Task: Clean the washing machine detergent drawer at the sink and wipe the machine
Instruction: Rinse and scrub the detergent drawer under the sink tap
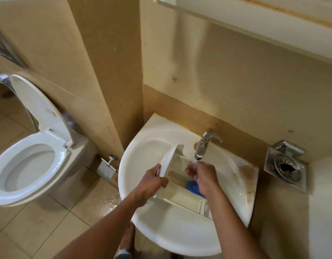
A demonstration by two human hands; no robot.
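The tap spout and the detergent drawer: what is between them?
In the head view, the right hand under running water lies between tap spout and drawer.

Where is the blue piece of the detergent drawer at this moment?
In the head view, the blue piece sits inside the detergent drawer, over the sink, just under the right hand, below the tap.

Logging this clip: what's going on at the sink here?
A person is rinsing a white detergent drawer in the sink. The left hand grips its front panel; the right hand is inside the drawer under water running from the tap. The toilet beside it stands open.
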